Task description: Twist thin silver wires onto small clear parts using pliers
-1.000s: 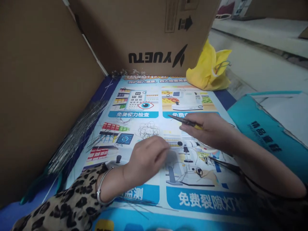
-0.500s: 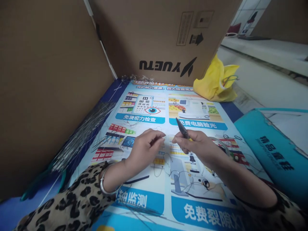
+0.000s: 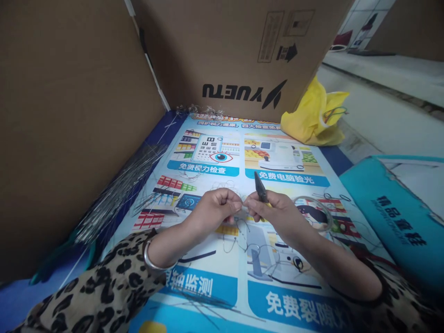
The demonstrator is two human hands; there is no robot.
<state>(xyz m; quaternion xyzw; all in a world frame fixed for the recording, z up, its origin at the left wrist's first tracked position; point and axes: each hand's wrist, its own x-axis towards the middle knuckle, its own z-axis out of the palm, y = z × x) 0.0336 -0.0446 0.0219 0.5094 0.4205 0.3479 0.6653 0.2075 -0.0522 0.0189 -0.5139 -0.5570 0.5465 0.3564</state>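
Gripping dark-nosed, yellow-handled metal pliers point(image 3: 260, 187), the right hand point(image 3: 275, 210) meets the left hand point(image 3: 215, 207) at the fingertips above a blue-and-white printed sheet point(image 3: 243, 282). The left hand is closed in a pinch; whether it holds wire, I can't tell. Thin, curled dark wire point(image 3: 227, 251) lies just near of both hands, a bundle of straight silvery wires point(image 3: 116, 192) to the left, a crumpled yellow bag point(image 3: 314, 120) far right.

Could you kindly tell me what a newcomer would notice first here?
Probably the crumpled bright yellow bag at the right edge of the upright brown cardboard panel. Centrally, the bare left hand and right hand are close together, the right gripping a dark, pointed metal tool. Thin silvery wires lie bundled at left.
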